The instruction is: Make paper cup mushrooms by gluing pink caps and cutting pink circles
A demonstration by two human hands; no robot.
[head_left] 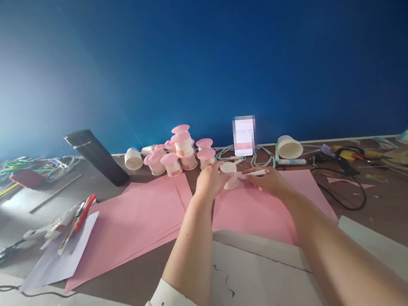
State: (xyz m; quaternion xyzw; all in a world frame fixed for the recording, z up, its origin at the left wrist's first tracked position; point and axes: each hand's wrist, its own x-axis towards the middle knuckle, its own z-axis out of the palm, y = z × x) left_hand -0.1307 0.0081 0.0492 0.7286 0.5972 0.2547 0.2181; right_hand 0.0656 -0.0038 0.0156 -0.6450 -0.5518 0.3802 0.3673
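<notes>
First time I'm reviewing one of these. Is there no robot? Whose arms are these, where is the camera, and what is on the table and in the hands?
There is no machine: a person wears one camera on the head, looking forward and down, so both arms are the wearer's own. The left hand holds a small white paper cup on a pink paper sheet; the right hand has its grip on a white marker pointing toward the cup. Behind stand more cups with pink tops. To the left lie a black flask and red-handled scissors; cables lie at the right of the brown table.

matt pink paper sheets [265,209], glossy black flask [96,156]
</notes>
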